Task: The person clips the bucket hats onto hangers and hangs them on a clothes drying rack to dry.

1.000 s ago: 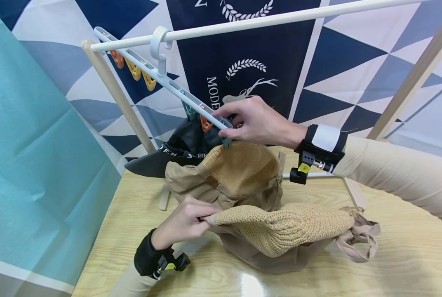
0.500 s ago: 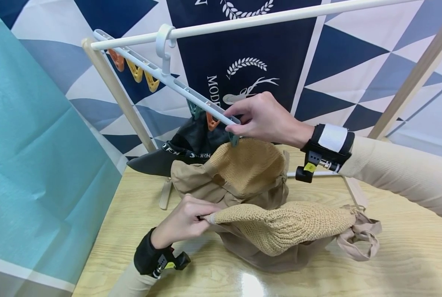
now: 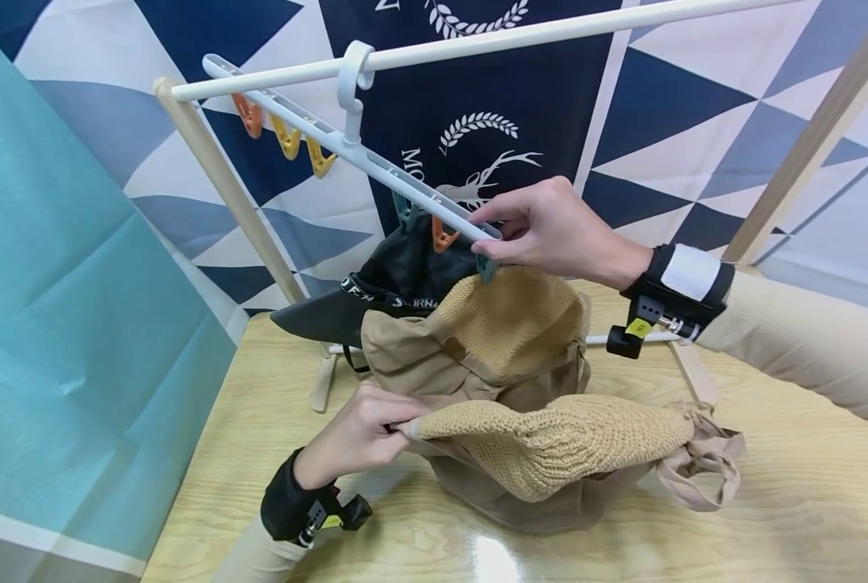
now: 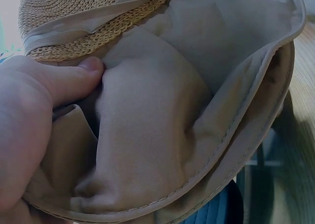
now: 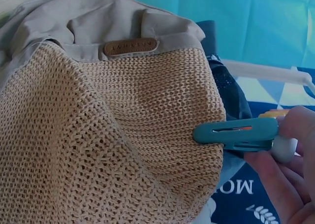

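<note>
My right hand (image 3: pixel 561 231) pinches the near end of a pale blue clip hanger (image 3: pixel 376 164), hooked over a white rail. Just under those fingers a teal clip (image 5: pixel 241 132) bites the woven crown of a hanging sun hat (image 3: pixel 510 312), its tan fabric brim spread out. Farther along, a teal clip and an orange clip (image 3: pixel 443 235) hold a black cap (image 3: pixel 397 263). Low in front, my left hand (image 3: pixel 361 429) pinches the edge of a second sun hat (image 3: pixel 572 437) with a straw-coloured crown. Folds of its tan brim (image 4: pixel 142 106) fill the left wrist view.
The white rail (image 3: pixel 514 47) runs across wooden posts, one post (image 3: pixel 223 186) at the left. Orange and yellow clips (image 3: pixel 286 138) hang at the hanger's far end. Fabric straps (image 3: pixel 704 470) lie at the right on the wooden table (image 3: pixel 259 421). Patterned cloth hangs behind.
The hanger has slid right along the rail with my right hand on it, carrying the clipped sun hat and black cap. My left hand and its hat have stayed almost still.
</note>
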Motion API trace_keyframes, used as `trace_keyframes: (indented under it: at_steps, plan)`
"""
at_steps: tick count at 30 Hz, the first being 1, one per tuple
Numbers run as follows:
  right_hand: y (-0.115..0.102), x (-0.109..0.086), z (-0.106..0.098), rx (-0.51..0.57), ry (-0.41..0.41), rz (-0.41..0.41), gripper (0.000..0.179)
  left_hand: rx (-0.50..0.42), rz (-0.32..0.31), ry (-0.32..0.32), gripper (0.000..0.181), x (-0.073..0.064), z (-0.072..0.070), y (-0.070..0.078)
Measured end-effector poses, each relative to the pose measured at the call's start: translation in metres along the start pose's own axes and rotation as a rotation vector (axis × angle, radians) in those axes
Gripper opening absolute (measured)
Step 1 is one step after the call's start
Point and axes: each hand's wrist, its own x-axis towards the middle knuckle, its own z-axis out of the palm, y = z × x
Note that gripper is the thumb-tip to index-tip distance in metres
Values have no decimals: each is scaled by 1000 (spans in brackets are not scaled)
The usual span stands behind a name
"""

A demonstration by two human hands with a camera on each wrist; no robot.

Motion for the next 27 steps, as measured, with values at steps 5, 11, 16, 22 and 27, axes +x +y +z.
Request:
trace_keyframes:
  at_steps: [5, 11, 16, 22, 27]
  plan:
    - [4, -9, -11, 6, 7, 18, 22, 12, 5, 2, 39, 1, 0, 0]
    - [11, -21, -24, -18, 26, 29, 25, 4, 3, 5, 39, 0, 0, -1]
    - [21, -31, -32, -39, 48, 60, 28, -8, 2, 6, 40, -1, 0, -2]
    - [27, -45, -42, -64, 75, 60, 29, -28, -13, 1, 39, -2, -1, -3]
    - [35, -55, -49, -38, 84, 107, 30, -27, -18, 1, 37, -3, -3, -3]
